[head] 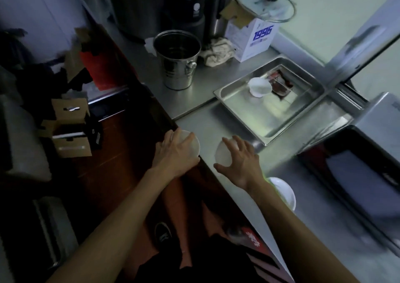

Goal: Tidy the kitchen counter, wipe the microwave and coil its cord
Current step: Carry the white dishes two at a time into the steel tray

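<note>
My left hand (175, 153) grips a white bowl (193, 145) at the counter's front edge, fingers curled over its rim. My right hand (240, 161) is spread over a second white bowl (221, 155) that sits upside down on the steel counter, fingertips curled round it. A third white bowl (283, 193) stands by my right forearm. The microwave (357, 174) is at the right, its dark door facing me. A small white bowl (259, 87) lies in the steel tray (244, 107). No cord shows.
A steel bucket (177, 60) stands behind the tray, with a crumpled rag (217, 52), a white box (252, 38) under a glass lid (266, 5), and a large urn (164, 6). Cardboard boxes (69, 129) sit on the floor at left.
</note>
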Demonstrator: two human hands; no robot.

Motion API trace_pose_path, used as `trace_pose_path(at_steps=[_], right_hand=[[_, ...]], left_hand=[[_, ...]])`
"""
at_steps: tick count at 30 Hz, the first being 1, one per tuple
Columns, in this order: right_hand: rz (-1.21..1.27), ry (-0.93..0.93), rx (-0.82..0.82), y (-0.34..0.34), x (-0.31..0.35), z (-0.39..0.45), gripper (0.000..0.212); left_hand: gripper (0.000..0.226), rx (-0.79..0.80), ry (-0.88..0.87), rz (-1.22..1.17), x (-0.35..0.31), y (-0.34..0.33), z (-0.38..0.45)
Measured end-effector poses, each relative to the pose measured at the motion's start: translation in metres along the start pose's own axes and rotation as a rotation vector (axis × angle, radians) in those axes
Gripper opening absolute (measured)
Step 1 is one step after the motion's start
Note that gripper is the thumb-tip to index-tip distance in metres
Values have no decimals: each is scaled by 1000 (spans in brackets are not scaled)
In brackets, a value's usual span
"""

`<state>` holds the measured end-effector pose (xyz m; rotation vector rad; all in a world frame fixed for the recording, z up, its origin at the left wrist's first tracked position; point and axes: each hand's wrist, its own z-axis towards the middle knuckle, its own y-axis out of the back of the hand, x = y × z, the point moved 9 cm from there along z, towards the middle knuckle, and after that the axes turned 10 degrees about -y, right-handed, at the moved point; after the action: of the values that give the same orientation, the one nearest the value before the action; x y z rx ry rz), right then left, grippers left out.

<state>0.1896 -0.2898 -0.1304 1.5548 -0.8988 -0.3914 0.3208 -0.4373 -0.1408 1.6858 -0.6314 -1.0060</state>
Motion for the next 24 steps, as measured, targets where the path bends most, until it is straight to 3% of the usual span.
trace_pose_path(at_steps=[8,15,24], right_hand=[[20,-110,-59,6,-24,48,89],[131,-226,-101,19,-77,99,89],[247,-385,-175,49,-146,142,88]], left_hand=[[83,80,-130,35,-17,-1,88],[81,150,-236,59,-56,-8,169],[86,138,-402,82,-121,-15,262]])
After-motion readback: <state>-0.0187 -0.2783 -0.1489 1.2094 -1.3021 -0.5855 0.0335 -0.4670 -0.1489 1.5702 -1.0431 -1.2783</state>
